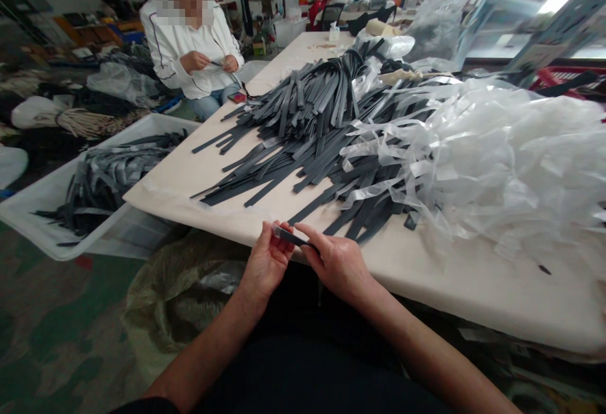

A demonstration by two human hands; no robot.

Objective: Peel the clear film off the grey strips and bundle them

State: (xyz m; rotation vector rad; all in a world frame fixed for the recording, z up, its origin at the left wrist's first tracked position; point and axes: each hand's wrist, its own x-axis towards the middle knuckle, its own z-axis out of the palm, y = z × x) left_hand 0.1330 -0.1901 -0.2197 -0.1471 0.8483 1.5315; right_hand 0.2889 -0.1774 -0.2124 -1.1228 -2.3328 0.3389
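Between my two hands, just off the table's near edge, is a dark grey flat strip [290, 235] with a pale, shiny end. My left hand [272, 256] pinches that pale end with its fingers curled. A little further along, my right hand [334, 259] grips the strip between thumb and fingers. Beyond my hands, a large pile of similar dark grey strips [312, 105] spreads over the cream table [189, 174], their ends pointing toward me and to the left.
Crumpled clear plastic strips [511, 149] heap on the table's right side. At left stands a white bin [127, 231] of dark strips; below the edge is an open woven sack [156, 300]. A co-worker in a white jacket [189, 54] sits across, holding a thin dark piece.
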